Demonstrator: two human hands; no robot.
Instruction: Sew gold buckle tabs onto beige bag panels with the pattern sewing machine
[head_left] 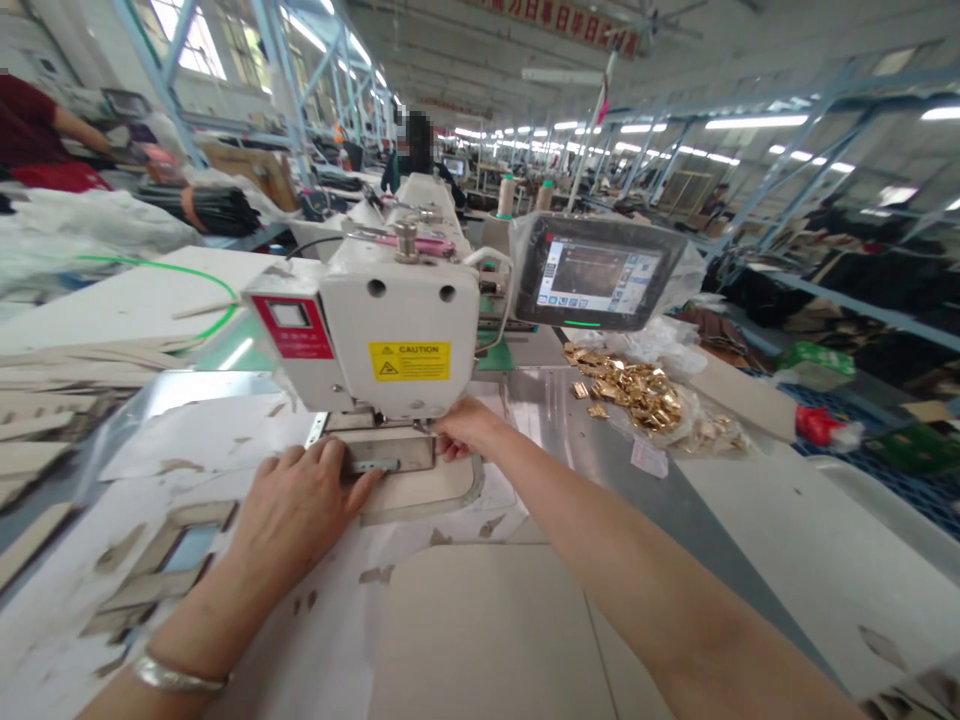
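A white sewing machine head (390,335) with a yellow caution label stands over a metal clamp frame (386,452). A pale beige piece (427,487) lies under the clamp on the table. My left hand (296,505) lies flat with fingers stretched, its tips touching the left side of the clamp. My right hand (463,428) reaches under the right side of the machine head, fingers curled at the clamp's edge; what they pinch is hidden. A silver bangle (176,677) sits on my left wrist.
A touch screen panel (596,272) stands right of the machine. A heap of gold metal buckles (637,392) in clear plastic lies on the steel table. Beige strips (45,400) are stacked at left. A person in red (34,135) works far left, another stands behind.
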